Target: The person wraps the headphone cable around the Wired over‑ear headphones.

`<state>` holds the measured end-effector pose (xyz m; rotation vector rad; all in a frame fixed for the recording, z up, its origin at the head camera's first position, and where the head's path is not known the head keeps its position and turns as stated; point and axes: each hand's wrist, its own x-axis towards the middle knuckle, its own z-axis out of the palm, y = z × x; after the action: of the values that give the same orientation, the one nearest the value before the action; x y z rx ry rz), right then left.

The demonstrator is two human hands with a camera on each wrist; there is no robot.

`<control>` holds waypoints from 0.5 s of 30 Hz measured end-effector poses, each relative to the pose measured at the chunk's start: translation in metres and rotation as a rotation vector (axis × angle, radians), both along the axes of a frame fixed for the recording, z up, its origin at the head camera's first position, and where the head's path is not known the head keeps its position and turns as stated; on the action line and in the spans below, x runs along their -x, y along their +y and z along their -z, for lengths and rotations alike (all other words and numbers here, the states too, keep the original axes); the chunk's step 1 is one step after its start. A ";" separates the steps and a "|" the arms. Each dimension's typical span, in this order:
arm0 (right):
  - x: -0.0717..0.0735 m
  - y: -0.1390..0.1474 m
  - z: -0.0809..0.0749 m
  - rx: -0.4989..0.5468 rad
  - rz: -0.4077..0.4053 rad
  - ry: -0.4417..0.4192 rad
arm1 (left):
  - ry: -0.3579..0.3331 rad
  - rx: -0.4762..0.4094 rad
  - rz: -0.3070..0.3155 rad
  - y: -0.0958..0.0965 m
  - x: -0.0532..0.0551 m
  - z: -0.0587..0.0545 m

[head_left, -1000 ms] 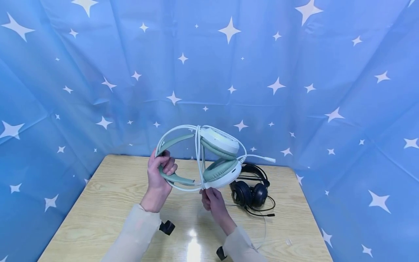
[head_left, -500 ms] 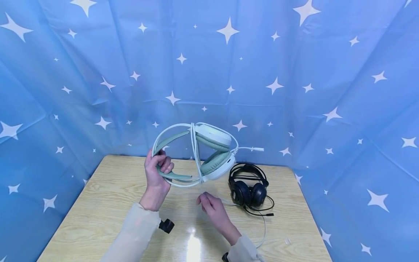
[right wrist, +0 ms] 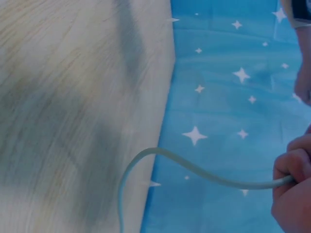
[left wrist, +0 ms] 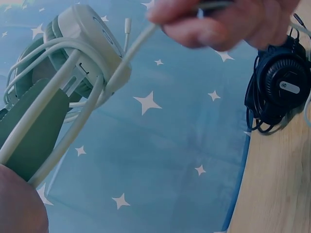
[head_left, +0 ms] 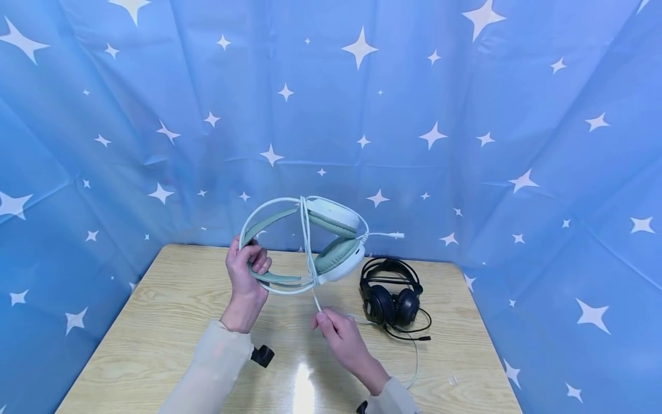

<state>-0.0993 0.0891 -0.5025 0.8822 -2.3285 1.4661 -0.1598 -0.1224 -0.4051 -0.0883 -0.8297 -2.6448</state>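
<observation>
A mint-and-white headset (head_left: 338, 218) is held up above the table, its ear cups to the right and its microphone boom pointing right. My left hand (head_left: 247, 282) grips its headband. Loops of the pale cable (right wrist: 214, 178) run around the headset between headband and ear cups; the left wrist view shows them crossing by a white ear cup (left wrist: 95, 36). Below the headset, my right hand (head_left: 345, 340) pinches that cable, which is stretched from the loops to the fingers. Past the hand, the cable trails in a curve towards the table.
A black headset (head_left: 408, 306) with its own cable and microphone lies on the wooden table (head_left: 165, 322), right of my hands. A small clear piece (head_left: 453, 380) lies near the front right. A blue curtain with white stars (head_left: 331, 115) stands behind the table.
My right hand has moved down from the loops, and a length of cable now spans the gap. The mint headset has shifted slightly left in my left hand's grip.
</observation>
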 end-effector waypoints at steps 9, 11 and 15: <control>-0.005 0.001 -0.017 0.019 -0.014 -0.024 | -0.013 0.082 -0.067 0.003 0.000 0.004; -0.006 0.002 -0.020 0.019 -0.008 -0.040 | -0.007 0.103 -0.078 0.004 0.000 0.004; -0.007 0.003 -0.023 0.030 -0.010 -0.060 | 0.006 0.170 -0.104 0.006 -0.002 0.004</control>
<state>-0.0928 0.0921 -0.4794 0.8547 -2.3408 1.5480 -0.1579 -0.1169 -0.4095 -0.0945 -1.0271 -2.4731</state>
